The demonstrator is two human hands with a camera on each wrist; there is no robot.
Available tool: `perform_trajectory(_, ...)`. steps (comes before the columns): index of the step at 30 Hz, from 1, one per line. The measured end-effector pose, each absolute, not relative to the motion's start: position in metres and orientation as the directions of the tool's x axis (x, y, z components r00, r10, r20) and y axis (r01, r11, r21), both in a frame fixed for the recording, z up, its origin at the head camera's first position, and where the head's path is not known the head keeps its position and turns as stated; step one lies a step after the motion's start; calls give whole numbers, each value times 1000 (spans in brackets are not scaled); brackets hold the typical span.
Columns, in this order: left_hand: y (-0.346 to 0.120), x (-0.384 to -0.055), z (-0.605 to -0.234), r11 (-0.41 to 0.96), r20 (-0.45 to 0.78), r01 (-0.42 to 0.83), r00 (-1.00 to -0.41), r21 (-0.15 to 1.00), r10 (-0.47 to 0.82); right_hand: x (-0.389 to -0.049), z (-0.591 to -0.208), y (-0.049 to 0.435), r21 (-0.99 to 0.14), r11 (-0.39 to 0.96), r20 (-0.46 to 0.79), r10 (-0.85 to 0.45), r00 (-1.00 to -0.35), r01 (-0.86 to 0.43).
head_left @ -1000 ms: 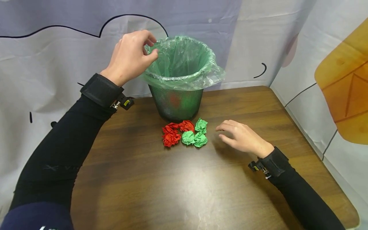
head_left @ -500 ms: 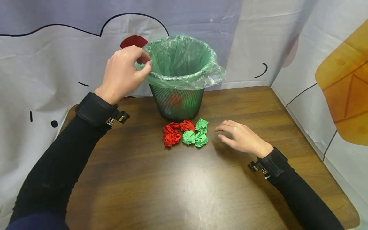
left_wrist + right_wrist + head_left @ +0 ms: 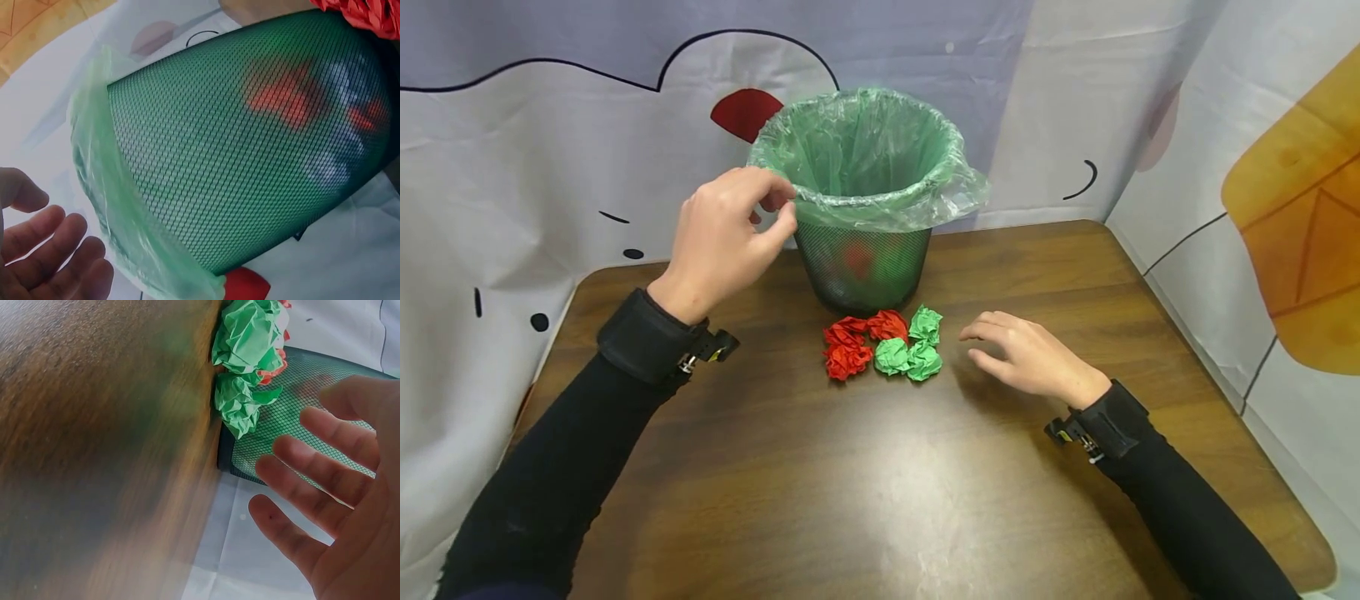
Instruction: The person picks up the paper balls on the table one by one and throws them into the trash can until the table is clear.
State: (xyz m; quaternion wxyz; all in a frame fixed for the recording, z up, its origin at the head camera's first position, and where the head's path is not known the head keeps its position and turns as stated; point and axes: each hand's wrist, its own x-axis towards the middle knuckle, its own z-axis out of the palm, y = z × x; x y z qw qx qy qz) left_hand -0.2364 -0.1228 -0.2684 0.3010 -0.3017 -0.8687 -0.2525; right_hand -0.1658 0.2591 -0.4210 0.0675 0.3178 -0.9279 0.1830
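My left hand [image 3: 722, 237] hovers at the left of the mesh wastebasket [image 3: 865, 267], its fingers loosely bent with nothing in them; the left wrist view shows the same bare fingers beside the green bin liner [image 3: 131, 219]. Over the table to the right, my right hand [image 3: 1033, 354] holds nothing, its fingers relaxed and pointing at the crumpled paper. In front of the basket lie crumpled red paper balls [image 3: 847, 346] and green paper balls [image 3: 913, 350] in a tight cluster. Through the mesh, blurred red [image 3: 284, 100] and whitish crumpled shapes [image 3: 331, 162] show near the bottom.
The liner [image 3: 955, 200] is folded over the basket's rim and sticks out on the right. The brown wooden table [image 3: 805, 483] has rounded corners. A printed cloth backdrop [image 3: 535, 183] stands behind and along the right side.
My left hand has moved down and a little left, away from over the basket's rim to beside it. The right hand and the paper balls have stayed put.
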Motion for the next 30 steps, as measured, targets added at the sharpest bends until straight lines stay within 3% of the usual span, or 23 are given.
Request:
perform_trajectory(17,-123,-210,-308,633,672,725,-613,271,415,-168,-422,253,-302,735,227,-564,-794,-608)
perform_trajectory(30,-129,-194,-332,626,659,720,-631,300,409,-171,-426,250,-317,731,216,-565,-796,-605)
